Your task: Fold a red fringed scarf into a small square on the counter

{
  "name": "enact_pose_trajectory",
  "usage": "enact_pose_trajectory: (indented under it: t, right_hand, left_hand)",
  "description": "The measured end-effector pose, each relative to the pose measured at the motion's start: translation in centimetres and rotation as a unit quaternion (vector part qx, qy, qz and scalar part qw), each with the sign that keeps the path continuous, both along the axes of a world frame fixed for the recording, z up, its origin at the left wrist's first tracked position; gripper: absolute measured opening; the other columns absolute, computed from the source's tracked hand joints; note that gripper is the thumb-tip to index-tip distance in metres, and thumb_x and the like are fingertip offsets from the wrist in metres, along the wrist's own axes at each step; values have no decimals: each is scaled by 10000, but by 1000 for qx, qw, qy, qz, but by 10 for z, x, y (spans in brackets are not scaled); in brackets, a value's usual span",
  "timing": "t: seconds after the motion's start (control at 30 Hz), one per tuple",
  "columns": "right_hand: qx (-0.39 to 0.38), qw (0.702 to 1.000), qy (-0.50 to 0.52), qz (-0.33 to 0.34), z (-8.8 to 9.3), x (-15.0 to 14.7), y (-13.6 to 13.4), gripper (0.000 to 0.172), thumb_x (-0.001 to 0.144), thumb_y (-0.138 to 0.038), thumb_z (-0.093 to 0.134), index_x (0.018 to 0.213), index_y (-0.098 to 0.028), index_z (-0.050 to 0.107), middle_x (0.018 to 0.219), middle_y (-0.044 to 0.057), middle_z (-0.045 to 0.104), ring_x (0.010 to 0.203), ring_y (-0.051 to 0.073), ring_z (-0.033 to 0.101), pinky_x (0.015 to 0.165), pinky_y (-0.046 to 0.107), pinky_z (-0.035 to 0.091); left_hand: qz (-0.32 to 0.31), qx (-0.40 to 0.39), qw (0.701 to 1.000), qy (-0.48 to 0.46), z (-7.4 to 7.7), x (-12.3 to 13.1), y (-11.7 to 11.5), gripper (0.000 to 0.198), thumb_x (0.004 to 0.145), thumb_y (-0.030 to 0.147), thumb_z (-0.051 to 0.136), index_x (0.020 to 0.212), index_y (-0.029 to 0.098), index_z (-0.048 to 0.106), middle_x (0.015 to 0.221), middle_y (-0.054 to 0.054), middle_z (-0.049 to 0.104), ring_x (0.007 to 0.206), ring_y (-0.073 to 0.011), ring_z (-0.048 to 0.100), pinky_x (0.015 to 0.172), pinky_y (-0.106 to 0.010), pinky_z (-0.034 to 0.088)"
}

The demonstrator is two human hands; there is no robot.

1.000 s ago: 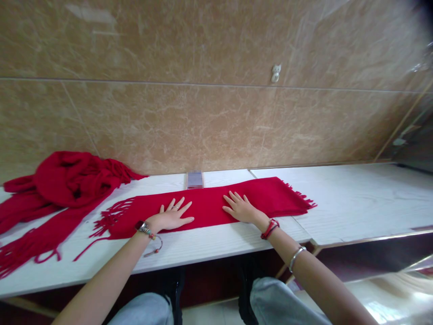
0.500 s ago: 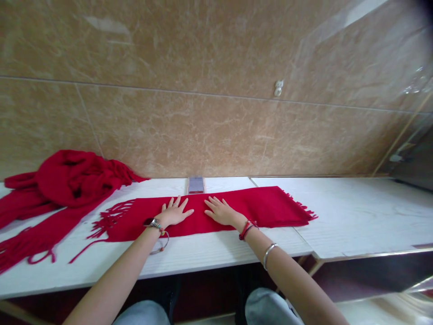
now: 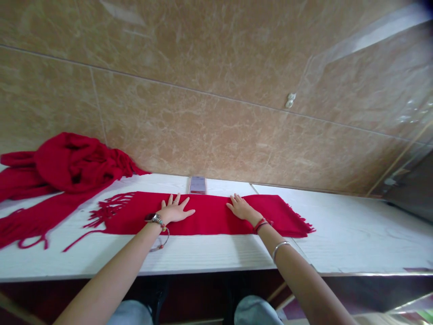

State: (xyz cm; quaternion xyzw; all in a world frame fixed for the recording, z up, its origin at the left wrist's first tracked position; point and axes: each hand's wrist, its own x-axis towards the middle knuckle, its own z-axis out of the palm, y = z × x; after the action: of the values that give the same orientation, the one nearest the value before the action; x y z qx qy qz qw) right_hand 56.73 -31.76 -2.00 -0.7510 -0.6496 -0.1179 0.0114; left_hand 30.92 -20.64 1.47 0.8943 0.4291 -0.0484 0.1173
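A folded red scarf [image 3: 209, 216] lies flat and lengthwise on the white table [image 3: 162, 262], with loose fringe at its left end and short fringe at its right end. My left hand [image 3: 175, 211] rests on the scarf left of its middle, fingers spread, holding nothing. Farther right, my right hand [image 3: 241, 209] lies palm down on the same scarf with its fingers stretched out, also holding nothing. Behind the scarf, close to its far edge, is a phone-like flat object [image 3: 197, 185].
A second red scarf [image 3: 74, 164] is heaped at the left against the tan tiled wall [image 3: 189, 122]. A small white figure [image 3: 290, 100] sticks to the wall. A dark grey object [image 3: 414, 189] stands at the far right.
My right hand has slid to the right along the scarf, away from my left hand. My left hand stays in about the same place. The camera view has tilted.
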Motion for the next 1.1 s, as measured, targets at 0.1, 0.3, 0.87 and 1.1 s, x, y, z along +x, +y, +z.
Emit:
enact_pose_trajectory:
  t: [0.1, 0.3, 0.87, 1.1]
  right_hand:
    - [38, 998, 57, -11, 4, -26, 4, 557, 905, -363, 304, 1307, 22, 315, 1372, 262, 277, 1299, 293, 205, 1005, 437, 265]
    - [15, 989, 131, 62, 2, -97, 6, 607, 897, -460, 251, 1345, -52, 284, 1409, 192, 249, 1306, 282, 188, 1012, 464, 246]
    - [-23, 996, 78, -22, -3, -59, -18, 549, 906, -426, 262, 1342, -96, 309, 1405, 175, 268, 1296, 267, 228, 1001, 445, 264]
    - [52, 995, 46, 77, 19, -87, -22, 521, 895, -383, 327, 1317, -79, 356, 1395, 182, 285, 1309, 272, 185, 1019, 450, 256]
  left_hand:
    - [1, -1, 1000, -4, 1, -1, -1, 800, 718, 732, 271, 1386, 304, 164, 1461, -66, 28, 1308, -357, -14, 1002, -578, 71]
    - [4, 3, 1000, -4, -3, -1, 2, 859, 682, 774, 240, 1390, 296, 144, 1462, -69, 3, 1309, -353, -29, 1007, -566, 74]
    - [183, -1, 983, -9, -4, -74, 66, 884, 697, 750, 275, 1400, 229, 154, 1468, -67, 11, 1295, -395, -54, 999, -618, 54]
    - [230, 80, 970, -3, 1, -78, 66, 833, 751, 690, 247, 1390, 157, 221, 1459, -122, 89, 1288, -419, -46, 998, -621, 10]
